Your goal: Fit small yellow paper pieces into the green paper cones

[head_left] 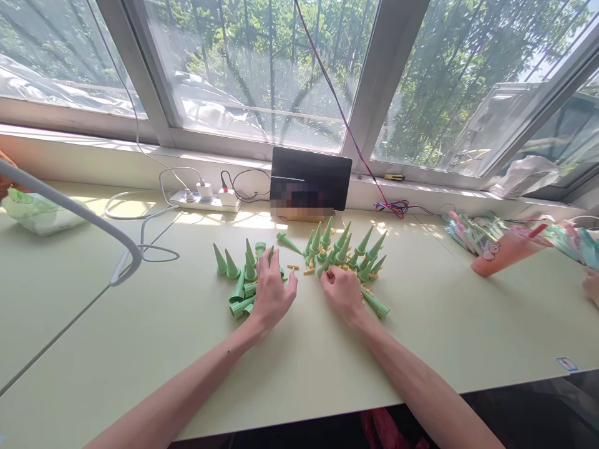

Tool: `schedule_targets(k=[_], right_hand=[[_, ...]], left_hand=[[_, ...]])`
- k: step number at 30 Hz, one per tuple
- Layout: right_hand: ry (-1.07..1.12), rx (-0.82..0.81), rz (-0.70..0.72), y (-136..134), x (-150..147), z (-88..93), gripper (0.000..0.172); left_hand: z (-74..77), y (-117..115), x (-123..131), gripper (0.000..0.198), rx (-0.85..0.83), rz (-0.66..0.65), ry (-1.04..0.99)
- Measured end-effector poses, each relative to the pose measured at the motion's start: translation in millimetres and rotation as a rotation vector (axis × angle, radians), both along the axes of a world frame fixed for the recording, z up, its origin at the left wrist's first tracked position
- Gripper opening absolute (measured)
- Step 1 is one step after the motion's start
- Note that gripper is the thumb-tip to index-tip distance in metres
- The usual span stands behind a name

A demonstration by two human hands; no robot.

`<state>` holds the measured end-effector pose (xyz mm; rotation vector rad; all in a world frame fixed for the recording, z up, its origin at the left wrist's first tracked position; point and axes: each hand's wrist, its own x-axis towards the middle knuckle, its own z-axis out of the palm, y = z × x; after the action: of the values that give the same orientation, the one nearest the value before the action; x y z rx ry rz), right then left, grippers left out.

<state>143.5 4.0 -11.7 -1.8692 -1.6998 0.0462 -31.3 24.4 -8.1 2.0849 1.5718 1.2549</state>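
Two groups of green plastic watering spikes, pointed cones with ridged collars, are on the table. My left hand (272, 293) reaches over the left group (238, 287), fingers apart and bent down among the spikes; its fingertips are partly hidden. My right hand (344, 290) is closed in a pinch at the near edge of the right group, on a tilted green watering spike (323, 268). Many spikes in the right group (344, 249) stand upright, with small yellow pieces among them. Between my hands lies a yellow T-shaped piece (292, 267). One spike (375, 304) lies beside my right wrist.
A dark-screened tablet (311, 181) leans by the window, with a power strip (206, 201) and cables to its left. A pink cup with a straw (508, 249) lies tilted at right near wrapped packets (475, 234). A grey curved bar (93, 209) crosses the left; another person's hand (592, 287) shows at right.
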Motion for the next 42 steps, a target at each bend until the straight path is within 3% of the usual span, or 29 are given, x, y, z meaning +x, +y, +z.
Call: schedule_targets(k=[8,22,27,31,42], right_hand=[[-0.031,-0.024,-0.017,0.4,-0.1,1.0,0.032],[-0.104,0.066,-0.040,-2.2,-2.3,1.1,0.033],[-0.097,0.123,-0.021,-6.1,-4.7,4.1,0.030],[-0.049,0.153,0.108,-8.2,-6.4,4.2,0.029],[0.007,0.107,0.210,-8.8,-7.4,4.7,0.021]], left_hand=[[4.0,-2.9,0.8,0.060,0.035,0.003,-0.011],[15.4,-17.9,6.8,0.061,0.329,-0.107,-0.071],[13.3,-21.1,8.2,0.056,0.313,-0.174,-0.070],[10.3,-20.6,9.2,0.050,0.289,-0.245,-0.079],[3.3,-19.9,10.0,0.033,0.050,-0.354,-0.002]])
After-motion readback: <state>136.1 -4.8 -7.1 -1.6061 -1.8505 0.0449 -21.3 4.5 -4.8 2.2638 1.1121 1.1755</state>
